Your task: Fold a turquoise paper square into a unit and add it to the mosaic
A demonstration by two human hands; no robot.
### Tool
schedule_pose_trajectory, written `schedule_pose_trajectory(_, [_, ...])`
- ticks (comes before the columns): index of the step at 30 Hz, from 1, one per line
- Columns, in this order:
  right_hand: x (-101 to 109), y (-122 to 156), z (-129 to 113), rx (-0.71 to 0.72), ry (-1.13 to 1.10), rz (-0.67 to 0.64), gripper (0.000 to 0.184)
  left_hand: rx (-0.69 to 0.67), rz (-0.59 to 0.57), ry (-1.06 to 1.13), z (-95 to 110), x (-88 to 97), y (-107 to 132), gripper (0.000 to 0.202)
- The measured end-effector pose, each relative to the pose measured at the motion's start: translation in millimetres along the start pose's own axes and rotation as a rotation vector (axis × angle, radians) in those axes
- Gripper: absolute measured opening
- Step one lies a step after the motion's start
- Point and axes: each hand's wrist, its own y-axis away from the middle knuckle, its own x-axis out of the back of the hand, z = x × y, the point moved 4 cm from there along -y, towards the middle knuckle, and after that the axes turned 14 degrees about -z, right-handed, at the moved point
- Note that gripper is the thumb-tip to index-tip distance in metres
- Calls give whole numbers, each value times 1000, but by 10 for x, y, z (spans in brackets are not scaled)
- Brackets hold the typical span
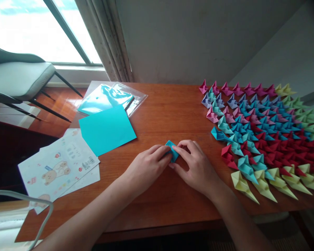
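Observation:
A small piece of folded blue paper (174, 156) is pinched between my two hands, just above the middle of the wooden table. My left hand (152, 164) grips its left side, fingers pressed together over the edge. On the other side, my right hand (195, 166) holds it with thumb and index finger. The paper looks diamond-shaped, with a point facing away from me; its lower left part is hidden by my fingers. Left of my hands lies a flat sheet of turquoise paper (107, 130).
Rows of folded paper boats (267, 125) in several colours cover the table's right side. A shiny plastic packet (104, 99) lies at the back left. Printed bear sheets (59, 167) overhang the left edge near a white cable (48, 212). A chair (21, 75) stands beyond.

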Motion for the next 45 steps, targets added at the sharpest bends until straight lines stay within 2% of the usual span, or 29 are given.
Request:
schedule_pose_trajectory(7, [-13,-6,39,2,-8,17,35,36,32,107,-46,-11,-4,20])
schedule_pose_trajectory(13, [-2,-6,45,20,-43,5,39,43,26,158,-70,-21,-5,20])
schedule_pose_trajectory(18, [-15,3,85,6,-59,32,30,26,58,185,-76,22,-15,22])
schedule_pose_trajectory(23, [-22,6,76,34,-47,-4,35,26,69,237,-93,26,-14,22])
schedule_pose_trajectory(31, [-19,4,78,28,-57,11,26,36,116,249,-85,51,-25,20])
schedule_pose_trajectory(36, [-22,-7,75,13,-53,31,19,51,62,226,-78,-3,-21,20])
schedule_pose_trajectory(39, [-21,-4,73,16,-53,32,19,61,38,196,-70,-30,-16,20])
schedule_pose_trajectory(45, [-29,6,96,53,-33,46,24,67,97,218,-84,-10,1,20])
